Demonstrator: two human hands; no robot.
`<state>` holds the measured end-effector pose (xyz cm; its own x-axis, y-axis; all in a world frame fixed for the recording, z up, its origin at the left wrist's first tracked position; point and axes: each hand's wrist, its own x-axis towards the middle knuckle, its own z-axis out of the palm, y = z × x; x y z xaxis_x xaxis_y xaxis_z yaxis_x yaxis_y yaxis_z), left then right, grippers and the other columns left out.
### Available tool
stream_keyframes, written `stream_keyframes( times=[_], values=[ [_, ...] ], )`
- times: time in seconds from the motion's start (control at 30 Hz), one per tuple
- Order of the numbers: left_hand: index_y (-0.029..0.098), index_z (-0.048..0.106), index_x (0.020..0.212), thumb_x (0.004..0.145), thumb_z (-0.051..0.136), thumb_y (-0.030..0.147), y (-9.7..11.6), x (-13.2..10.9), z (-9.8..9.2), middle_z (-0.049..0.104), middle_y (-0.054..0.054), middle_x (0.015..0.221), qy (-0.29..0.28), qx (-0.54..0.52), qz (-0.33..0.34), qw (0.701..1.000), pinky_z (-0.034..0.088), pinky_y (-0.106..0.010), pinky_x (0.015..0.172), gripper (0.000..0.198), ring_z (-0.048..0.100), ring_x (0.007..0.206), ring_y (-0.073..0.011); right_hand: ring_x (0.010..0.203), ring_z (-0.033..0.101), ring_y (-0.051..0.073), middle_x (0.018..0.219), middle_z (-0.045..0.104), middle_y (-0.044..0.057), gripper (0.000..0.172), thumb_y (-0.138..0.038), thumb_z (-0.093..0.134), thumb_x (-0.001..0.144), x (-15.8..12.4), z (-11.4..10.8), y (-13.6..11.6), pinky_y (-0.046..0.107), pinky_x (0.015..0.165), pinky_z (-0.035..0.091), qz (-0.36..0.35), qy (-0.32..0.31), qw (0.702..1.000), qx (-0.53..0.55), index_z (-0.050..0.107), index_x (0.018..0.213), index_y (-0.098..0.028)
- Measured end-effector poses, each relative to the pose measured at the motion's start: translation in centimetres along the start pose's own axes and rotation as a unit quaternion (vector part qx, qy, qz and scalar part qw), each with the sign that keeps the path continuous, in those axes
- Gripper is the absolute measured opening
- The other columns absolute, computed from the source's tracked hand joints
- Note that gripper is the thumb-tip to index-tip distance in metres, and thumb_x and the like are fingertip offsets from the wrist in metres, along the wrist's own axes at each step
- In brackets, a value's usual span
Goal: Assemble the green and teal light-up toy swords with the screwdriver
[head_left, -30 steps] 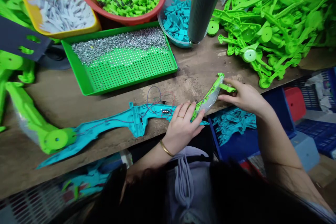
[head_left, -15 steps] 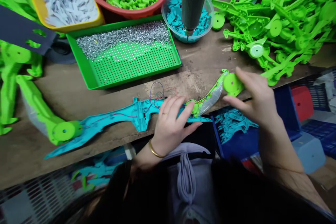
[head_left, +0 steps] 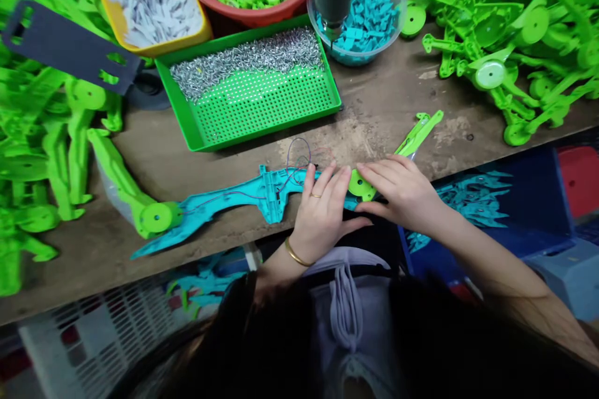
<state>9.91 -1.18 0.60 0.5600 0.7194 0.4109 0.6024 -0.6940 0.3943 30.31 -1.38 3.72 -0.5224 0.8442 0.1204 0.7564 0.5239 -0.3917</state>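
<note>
Turquoise plastic shell (head_left: pixel 272 196), long and wired, lay along the near edge of the wooden workbench (head_left: pixel 388 93), with one lime-green limb (head_left: pixel 125 184) at its left end and a disc-ended lime-green limb (head_left: pixel 358 184) at its right. Across its right part rested the left hand (head_left: pixel 322 209), fingers nearly straight and slightly parted, thumb spread wide, gripping nothing visible, while the right hand (head_left: pixel 400 193) curved its fingers closely over the disc-ended limb with thumb opposed, holding it, though how firmly was hidden. Beyond them sat a perforated green tray (head_left: pixel 262 112) of metal screws (head_left: pixel 248 62).
</note>
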Motion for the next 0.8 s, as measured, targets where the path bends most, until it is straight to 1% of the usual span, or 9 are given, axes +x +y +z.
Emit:
stream_keyframes(
  times=[0.17, 0.33, 0.57, 0.67, 0.8],
  values=[
    [0.005, 0.025, 0.145, 0.083, 0.062, 0.055, -0.2, 0.1, 0.1, 0.065, -0.020, 0.123, -0.012, 0.007, 0.004, 1.000, 0.031, -0.056, 0.113, 0.089, 0.057, 0.123, -0.0334, 0.112, 0.061, 0.026, 0.121, 0.066, 0.016, 0.061, -0.053, 0.055, 0.088, 0.0, 0.3, 0.5, 0.046, 0.105, 0.041, -0.009, 0.005, 1.000, 0.009, 0.054, 0.130, -0.008],
    [0.009, 0.021, 0.149, 0.085, 0.058, 0.056, -0.4, 0.0, 0.3, 0.062, -0.019, 0.128, -0.016, -0.008, -0.006, 1.000, 0.031, -0.056, 0.114, 0.087, 0.056, 0.124, -0.0313, 0.113, 0.061, 0.026, 0.120, 0.066, 0.015, 0.061, -0.056, 0.053, 0.088, 0.0, 0.4, 1.1, 0.047, 0.106, 0.039, 0.005, -0.007, 1.000, 0.029, 0.053, 0.130, -0.012],
    [0.008, 0.019, 0.149, 0.087, 0.056, 0.056, -0.5, -0.2, 0.5, 0.062, -0.019, 0.127, -0.015, -0.006, -0.008, 1.000, 0.029, -0.055, 0.115, 0.087, 0.056, 0.124, -0.0308, 0.112, 0.061, 0.027, 0.119, 0.066, 0.016, 0.063, -0.055, 0.058, 0.085, 0.3, 0.2, 1.5, 0.049, 0.107, 0.038, 0.000, -0.017, 0.998, 0.064, 0.052, 0.131, -0.013],
    [0.009, 0.017, 0.149, 0.089, 0.053, 0.056, -0.5, -0.1, 0.6, 0.062, -0.019, 0.128, -0.022, -0.003, -0.012, 1.000, 0.029, -0.054, 0.115, 0.084, 0.056, 0.124, -0.0303, 0.112, 0.060, 0.028, 0.120, 0.066, 0.016, 0.064, -0.055, 0.059, 0.085, 0.3, 0.1, 1.4, 0.051, 0.107, 0.038, 0.004, -0.026, 0.997, 0.068, 0.051, 0.133, -0.014],
    [0.007, 0.018, 0.149, 0.088, 0.053, 0.057, -0.4, -0.1, 0.6, 0.063, -0.019, 0.126, -0.017, 0.001, -0.010, 1.000, 0.029, -0.054, 0.115, 0.086, 0.057, 0.123, -0.0306, 0.112, 0.060, 0.027, 0.119, 0.066, 0.016, 0.062, -0.054, 0.058, 0.086, 0.1, 0.0, 1.3, 0.051, 0.108, 0.038, -0.002, -0.032, 0.997, 0.063, 0.051, 0.133, -0.014]
  ],
)
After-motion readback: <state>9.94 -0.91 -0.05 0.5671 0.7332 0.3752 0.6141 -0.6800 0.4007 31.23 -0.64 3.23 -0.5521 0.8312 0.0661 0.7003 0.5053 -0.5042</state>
